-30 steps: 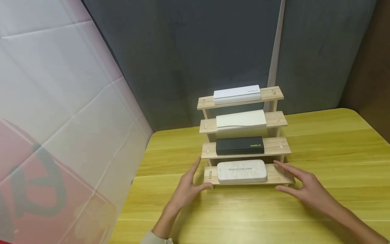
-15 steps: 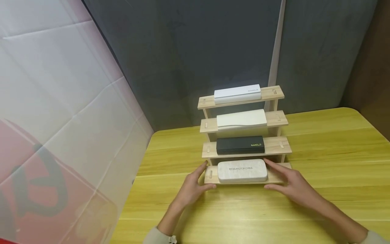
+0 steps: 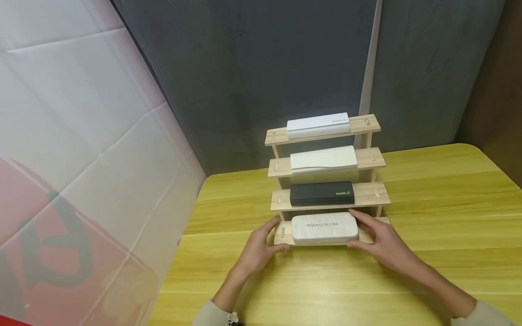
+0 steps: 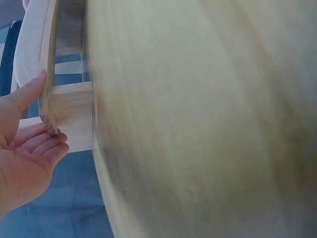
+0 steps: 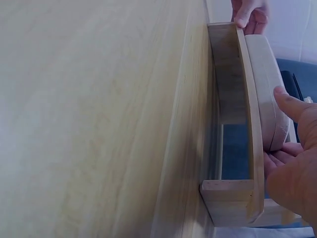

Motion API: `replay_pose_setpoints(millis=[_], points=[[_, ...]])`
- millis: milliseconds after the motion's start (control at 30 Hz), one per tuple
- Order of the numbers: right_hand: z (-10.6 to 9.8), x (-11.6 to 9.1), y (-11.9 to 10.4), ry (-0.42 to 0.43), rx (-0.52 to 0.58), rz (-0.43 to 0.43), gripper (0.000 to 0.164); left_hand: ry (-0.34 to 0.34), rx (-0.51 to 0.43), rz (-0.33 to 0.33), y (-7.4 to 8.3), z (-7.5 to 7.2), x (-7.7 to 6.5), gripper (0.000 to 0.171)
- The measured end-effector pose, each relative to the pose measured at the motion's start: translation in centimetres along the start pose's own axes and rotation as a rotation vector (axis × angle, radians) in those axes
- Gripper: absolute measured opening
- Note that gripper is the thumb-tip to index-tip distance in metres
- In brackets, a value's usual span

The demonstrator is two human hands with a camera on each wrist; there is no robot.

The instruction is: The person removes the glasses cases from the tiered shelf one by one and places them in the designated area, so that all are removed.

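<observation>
A four-tier wooden display stand [image 3: 281, 199] holds one glasses case per tier. On the lowest tier lies a whitish hard glasses case [image 3: 324, 227] lettered "REFUELING FOR CHINA". My right hand [image 3: 383, 235] grips its right end, thumb at the front and fingers round the end; the right wrist view shows the thumb on the case [image 5: 265, 84]. My left hand [image 3: 258, 246] holds the left end of the lowest shelf [image 4: 45, 64], thumb on its front edge and fingertips at its end. Higher up sit a black case [image 3: 320, 194], a cream case [image 3: 322, 158] and a white case [image 3: 318, 126].
The stand is on a yellow wood-grain table [image 3: 310, 285]. A dark grey curtain [image 3: 261, 68] hangs behind it. To the left rises a white and red printed sheet [image 3: 102, 136], and a brown surface [image 3: 499, 108] is at the right.
My right hand has moved left from beside the lowest shelf's right end onto the whitish case. The left hand has shifted slightly right to the shelf's left end. The cases keep their places.
</observation>
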State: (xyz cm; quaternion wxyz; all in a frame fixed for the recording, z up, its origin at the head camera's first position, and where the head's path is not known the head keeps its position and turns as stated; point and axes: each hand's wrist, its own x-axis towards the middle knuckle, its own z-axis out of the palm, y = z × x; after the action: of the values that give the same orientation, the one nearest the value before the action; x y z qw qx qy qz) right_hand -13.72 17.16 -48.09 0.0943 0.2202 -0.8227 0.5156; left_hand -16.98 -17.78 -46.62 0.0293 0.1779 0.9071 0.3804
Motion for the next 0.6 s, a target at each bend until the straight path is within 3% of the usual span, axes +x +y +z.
replay_pose_setpoints(millis=[267, 600], points=[[0.28, 0.48, 0.23, 0.036, -0.131, -0.008, 0.081, -0.001, 0.013, -0.003, 0.03, -0.17, 0.06, 0.082], [0.06, 0.77, 0.16, 0.030, -0.025, 0.003, 0.074, -0.002, 0.033, -0.004, 0.15, -0.36, 0.24, 0.080]])
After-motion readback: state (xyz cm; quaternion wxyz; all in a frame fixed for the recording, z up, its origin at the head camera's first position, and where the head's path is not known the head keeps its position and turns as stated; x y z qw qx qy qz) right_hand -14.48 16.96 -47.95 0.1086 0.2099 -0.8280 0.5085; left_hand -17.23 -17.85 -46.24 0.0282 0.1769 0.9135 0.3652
